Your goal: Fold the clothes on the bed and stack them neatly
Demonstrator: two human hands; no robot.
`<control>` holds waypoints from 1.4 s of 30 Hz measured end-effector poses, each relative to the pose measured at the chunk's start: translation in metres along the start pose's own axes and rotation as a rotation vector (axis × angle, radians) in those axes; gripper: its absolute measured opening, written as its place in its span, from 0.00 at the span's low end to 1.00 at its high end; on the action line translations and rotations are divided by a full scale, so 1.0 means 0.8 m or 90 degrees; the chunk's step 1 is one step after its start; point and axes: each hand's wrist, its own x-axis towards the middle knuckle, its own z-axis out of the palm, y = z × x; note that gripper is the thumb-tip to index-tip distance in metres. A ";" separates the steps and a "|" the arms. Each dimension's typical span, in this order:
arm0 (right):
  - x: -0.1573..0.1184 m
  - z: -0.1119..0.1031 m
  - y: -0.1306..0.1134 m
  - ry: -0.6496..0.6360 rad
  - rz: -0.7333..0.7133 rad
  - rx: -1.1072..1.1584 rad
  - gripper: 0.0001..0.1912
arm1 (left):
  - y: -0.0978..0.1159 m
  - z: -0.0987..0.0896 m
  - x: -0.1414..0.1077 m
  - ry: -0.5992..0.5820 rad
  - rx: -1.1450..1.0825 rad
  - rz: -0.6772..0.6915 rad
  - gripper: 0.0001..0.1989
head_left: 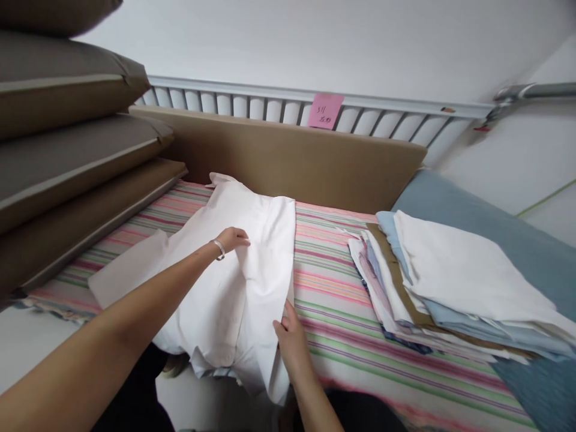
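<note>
A white shirt lies spread on a striped bed cover, with one side folded inward along its right edge. One sleeve stretches out to the left, and the near end hangs over the bed's edge. My left hand, with a silver bangle on the wrist, pinches a raised fold of cloth near the shirt's middle. Lower and to the right, my right hand grips the shirt's folded right edge between thumb and fingers.
At the right sits a pile of folded clothes, white on top. Brown-grey cushions are stacked high at the left. A brown board stands along the back before a white radiator bearing a pink note.
</note>
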 end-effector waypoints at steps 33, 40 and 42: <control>-0.009 -0.021 0.056 0.160 -0.290 -0.432 0.26 | 0.051 0.139 -0.123 0.021 0.109 0.265 0.29; -0.027 0.020 0.114 0.124 -0.391 -0.566 0.24 | 0.034 0.155 -0.133 -0.077 0.104 0.267 0.30; -0.024 0.017 0.117 0.126 -0.417 -0.588 0.24 | 0.034 0.145 -0.137 -0.078 0.086 0.267 0.30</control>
